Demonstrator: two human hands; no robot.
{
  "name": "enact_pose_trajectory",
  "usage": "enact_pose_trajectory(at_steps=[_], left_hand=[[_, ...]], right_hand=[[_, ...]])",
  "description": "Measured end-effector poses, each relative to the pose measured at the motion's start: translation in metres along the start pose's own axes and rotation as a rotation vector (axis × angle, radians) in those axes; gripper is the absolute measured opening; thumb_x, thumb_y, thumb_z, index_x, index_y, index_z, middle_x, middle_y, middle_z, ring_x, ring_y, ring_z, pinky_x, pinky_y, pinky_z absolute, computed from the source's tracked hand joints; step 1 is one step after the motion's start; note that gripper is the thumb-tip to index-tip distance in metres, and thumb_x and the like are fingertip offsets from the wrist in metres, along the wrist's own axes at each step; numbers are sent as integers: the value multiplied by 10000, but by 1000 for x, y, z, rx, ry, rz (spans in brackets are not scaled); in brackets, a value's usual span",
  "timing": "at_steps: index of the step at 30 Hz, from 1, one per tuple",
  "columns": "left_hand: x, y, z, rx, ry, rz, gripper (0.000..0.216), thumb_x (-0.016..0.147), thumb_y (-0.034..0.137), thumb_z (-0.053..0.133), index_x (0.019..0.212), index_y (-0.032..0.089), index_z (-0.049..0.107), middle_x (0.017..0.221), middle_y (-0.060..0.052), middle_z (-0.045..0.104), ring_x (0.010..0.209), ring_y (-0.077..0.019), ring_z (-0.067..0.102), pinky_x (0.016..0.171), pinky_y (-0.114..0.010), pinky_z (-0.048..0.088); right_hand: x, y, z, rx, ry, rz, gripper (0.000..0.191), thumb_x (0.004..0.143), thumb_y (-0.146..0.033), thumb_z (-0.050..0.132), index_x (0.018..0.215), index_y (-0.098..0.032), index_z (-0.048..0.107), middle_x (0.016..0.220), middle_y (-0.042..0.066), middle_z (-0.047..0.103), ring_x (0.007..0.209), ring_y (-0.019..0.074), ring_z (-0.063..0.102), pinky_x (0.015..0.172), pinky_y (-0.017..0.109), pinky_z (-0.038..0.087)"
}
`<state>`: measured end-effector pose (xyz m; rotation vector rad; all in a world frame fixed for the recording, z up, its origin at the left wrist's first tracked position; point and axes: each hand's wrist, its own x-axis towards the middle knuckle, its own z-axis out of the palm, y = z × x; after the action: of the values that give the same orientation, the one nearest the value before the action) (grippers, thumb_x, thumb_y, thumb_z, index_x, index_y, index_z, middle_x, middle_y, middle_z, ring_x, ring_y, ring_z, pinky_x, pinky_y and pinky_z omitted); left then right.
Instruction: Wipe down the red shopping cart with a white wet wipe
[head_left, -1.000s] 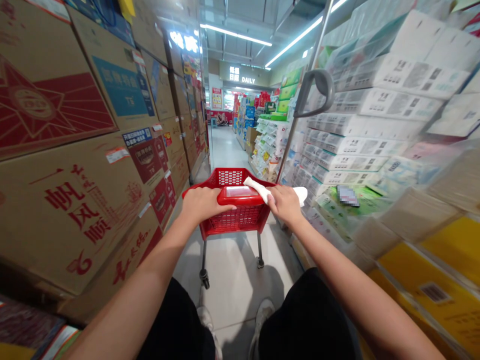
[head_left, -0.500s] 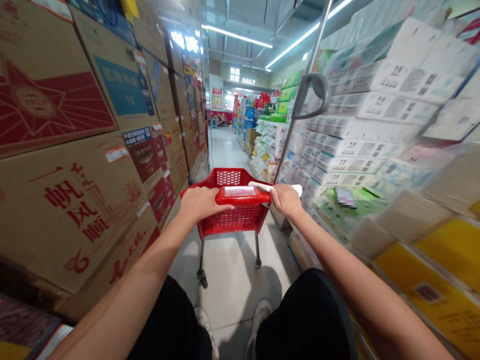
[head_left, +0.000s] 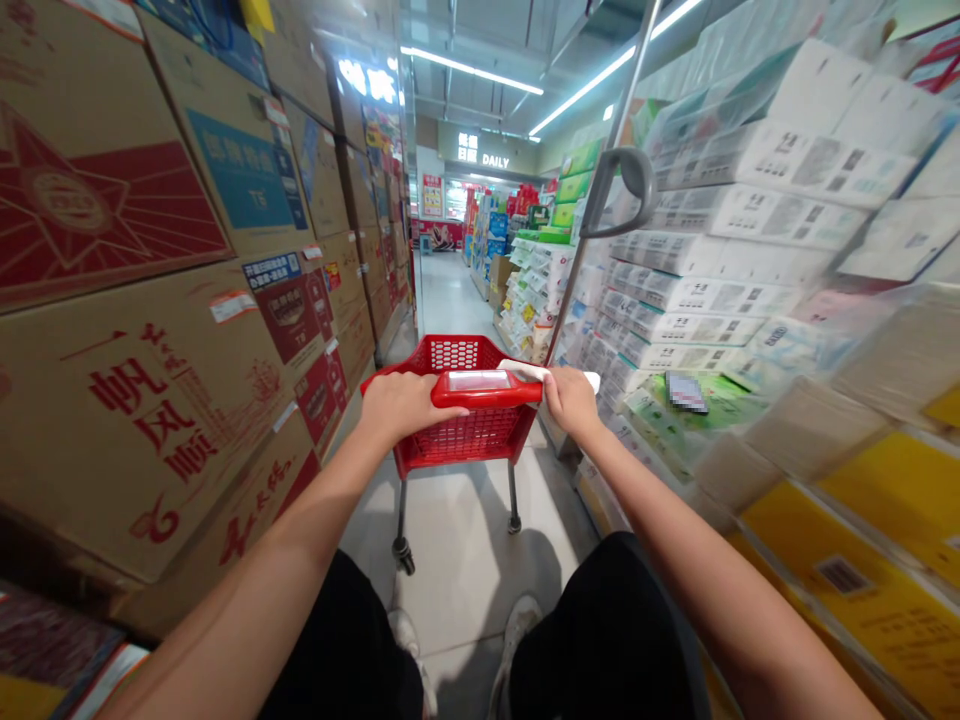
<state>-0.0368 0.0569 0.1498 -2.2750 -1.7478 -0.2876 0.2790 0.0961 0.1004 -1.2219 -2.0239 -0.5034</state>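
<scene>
A small red shopping cart (head_left: 457, 440) rolls in front of me down a narrow aisle. My left hand (head_left: 401, 402) is closed around the left end of its red handle (head_left: 484, 390). My right hand (head_left: 570, 398) grips the right end of the handle together with a rolled white cloth or paper (head_left: 551, 374) that sticks out past my fingers. The cart's mesh basket shows nothing inside from here. My legs in black shorts and light shoes are below.
Stacked brown cartons (head_left: 150, 400) wall the left side. Shelves of packed tissue (head_left: 720, 260) and yellow boxes (head_left: 862, 540) line the right. A grey hooked metal pole (head_left: 615, 180) leans at the right shelf. The pale floor (head_left: 450, 290) runs ahead to further displays.
The cart and I have moved forward along the aisle. The white roll in my right hand has swung from slanting across the handle to lying along it.
</scene>
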Motion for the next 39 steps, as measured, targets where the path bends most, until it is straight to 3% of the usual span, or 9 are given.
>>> enact_pose_trajectory(at_steps=[3,5,9,14,22,27,31,34,39], left_hand=[[0,2,0,-3,1,-22,925,679,970,299,1050,239,727,994,-140,758,958,-345,695,754,-364,459],[0,1,0,-5,0,-32,929,665,976,305,1048,243,729,991,-139,758,959,-344,694,758,-363,456],[1,-6,2,-2,9,-30,956,636,991,305,1050,245,736,978,-143,755,940,-352,692,748,-371,452],[1,-17,4,28,1,-16,958,623,998,316,1052,249,733,973,-136,755,935,-348,691,751,-368,450],[0,-8,6,6,8,3,943,636,990,325,1068,259,736,1000,-129,760,962,-350,688,747,-367,446],[1,-8,6,18,-13,-5,912,650,978,340,1069,271,737,1010,-122,762,985,-353,685,746,-371,451],[1,-6,6,18,-8,-12,922,653,976,343,1094,269,738,1005,-123,761,974,-347,687,761,-374,453],[1,-6,6,13,19,-8,937,648,983,331,1079,260,744,983,-124,760,950,-345,691,749,-375,454],[1,-12,6,31,11,-22,930,623,991,350,1049,266,749,972,-120,760,945,-344,692,744,-371,456]], right_hand=[[3,25,-1,200,-17,27,541,1064,-453,172,774,-212,560,758,52,593,742,203,557,725,327,435],[2,27,1,288,-10,59,547,1062,-489,176,774,-215,551,757,41,577,741,195,560,717,316,444],[-9,4,7,280,110,117,538,1064,-483,188,926,-196,623,867,75,619,861,216,571,814,347,450],[-27,-29,3,249,229,75,432,1057,-389,256,1038,-199,644,1023,107,662,1027,252,569,939,416,429],[-29,-61,-13,60,52,-78,386,1030,-347,384,1317,-210,602,1273,102,650,1133,276,555,997,444,387],[-32,-26,-19,-54,-33,-165,448,1009,-442,416,1356,-212,581,1183,122,649,1056,291,545,924,441,402],[-33,-1,-19,-52,-7,-93,425,1019,-447,352,1162,-184,653,1031,125,634,957,279,526,842,418,413],[-29,-12,-14,-53,28,-42,404,1024,-416,339,1084,-183,664,981,120,630,936,277,518,850,421,401],[-22,-46,-11,-27,16,-103,388,1013,-426,401,1199,-189,645,1075,117,658,972,278,532,898,427,380]])
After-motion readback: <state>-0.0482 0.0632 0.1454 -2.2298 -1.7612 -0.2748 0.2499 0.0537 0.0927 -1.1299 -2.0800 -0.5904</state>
